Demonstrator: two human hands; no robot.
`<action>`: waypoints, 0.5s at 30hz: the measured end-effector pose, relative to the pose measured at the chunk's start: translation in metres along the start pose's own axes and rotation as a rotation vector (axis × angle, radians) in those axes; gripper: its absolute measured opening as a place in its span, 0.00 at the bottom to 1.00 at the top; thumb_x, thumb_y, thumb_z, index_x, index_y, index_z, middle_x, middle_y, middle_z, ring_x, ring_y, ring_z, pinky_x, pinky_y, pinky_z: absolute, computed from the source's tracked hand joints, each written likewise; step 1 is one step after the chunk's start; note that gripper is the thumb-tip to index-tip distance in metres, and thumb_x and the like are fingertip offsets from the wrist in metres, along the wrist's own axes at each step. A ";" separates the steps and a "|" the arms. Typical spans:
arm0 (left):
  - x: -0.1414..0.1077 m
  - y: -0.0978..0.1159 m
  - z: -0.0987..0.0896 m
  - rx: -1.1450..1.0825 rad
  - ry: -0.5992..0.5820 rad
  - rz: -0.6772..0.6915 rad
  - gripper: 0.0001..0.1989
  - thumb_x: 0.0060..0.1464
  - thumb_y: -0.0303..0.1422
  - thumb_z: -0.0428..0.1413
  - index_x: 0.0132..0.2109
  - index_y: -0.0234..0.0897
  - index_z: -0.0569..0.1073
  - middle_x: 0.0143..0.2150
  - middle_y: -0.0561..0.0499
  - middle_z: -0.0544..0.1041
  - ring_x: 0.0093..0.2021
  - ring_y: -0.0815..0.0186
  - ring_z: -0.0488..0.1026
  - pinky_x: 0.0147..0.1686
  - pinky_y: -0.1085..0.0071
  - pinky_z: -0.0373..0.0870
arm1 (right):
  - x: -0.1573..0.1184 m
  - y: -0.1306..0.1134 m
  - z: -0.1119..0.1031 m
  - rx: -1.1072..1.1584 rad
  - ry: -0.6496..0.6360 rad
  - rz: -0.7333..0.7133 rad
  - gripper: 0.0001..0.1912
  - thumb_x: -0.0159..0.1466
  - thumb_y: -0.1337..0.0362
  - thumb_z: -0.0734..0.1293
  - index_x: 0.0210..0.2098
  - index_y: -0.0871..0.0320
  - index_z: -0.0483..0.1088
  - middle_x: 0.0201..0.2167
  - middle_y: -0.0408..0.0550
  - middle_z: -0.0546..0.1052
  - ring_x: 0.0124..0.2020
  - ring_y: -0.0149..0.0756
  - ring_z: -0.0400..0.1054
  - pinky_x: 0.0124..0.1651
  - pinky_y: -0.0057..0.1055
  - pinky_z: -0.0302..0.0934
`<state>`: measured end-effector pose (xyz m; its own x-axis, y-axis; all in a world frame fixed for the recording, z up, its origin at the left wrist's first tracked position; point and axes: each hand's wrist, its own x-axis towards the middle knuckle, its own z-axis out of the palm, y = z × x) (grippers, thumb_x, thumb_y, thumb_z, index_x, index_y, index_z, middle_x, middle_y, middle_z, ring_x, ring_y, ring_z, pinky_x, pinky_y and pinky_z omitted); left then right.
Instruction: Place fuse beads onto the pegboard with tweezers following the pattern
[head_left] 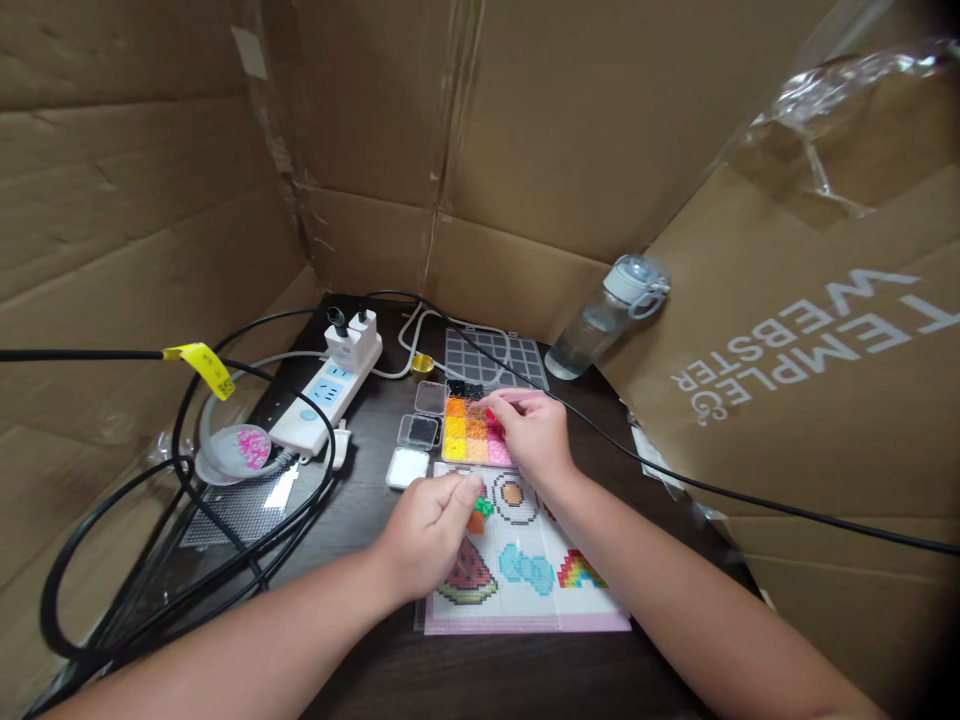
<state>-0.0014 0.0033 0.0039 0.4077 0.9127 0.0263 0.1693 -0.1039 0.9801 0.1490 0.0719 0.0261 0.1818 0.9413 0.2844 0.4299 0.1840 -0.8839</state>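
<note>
My right hand (534,432) is closed around pink tweezers (534,396), whose tip points left over the bead box (477,462). The box's compartments hold black, orange, yellow, brown and pink beads. Lower and to the left, my left hand (426,535) is closed, thumb against the bent fingers; whatever it may hold is hidden. It rests over the left part of a pattern sheet (525,610) under a clear pegboard. On the sheet are a watermelon slice (469,575), a fried egg (514,498), a light-blue bow (526,568) and a rainbow (579,568).
Small clear boxes with white beads (408,467) and black beads (421,431) stand left of the bead box. A gridded tray (499,358) and water bottle (596,325) are behind. A power strip (322,400), looped black cable (176,440) and dish of pink beads (251,448) lie left.
</note>
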 end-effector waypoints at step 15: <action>-0.001 -0.002 0.000 -0.003 -0.009 -0.007 0.23 0.62 0.42 0.41 0.23 0.35 0.63 0.20 0.54 0.65 0.24 0.69 0.62 0.27 0.73 0.59 | 0.015 0.018 0.017 -0.017 0.063 0.134 0.10 0.55 0.59 0.67 0.23 0.58 0.75 0.27 0.49 0.80 0.32 0.39 0.74 0.39 0.33 0.67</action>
<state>-0.0022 0.0027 0.0018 0.4144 0.9099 0.0182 0.1697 -0.0969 0.9807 0.1443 0.0940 0.0086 0.2932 0.9375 0.1873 0.4128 0.0525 -0.9093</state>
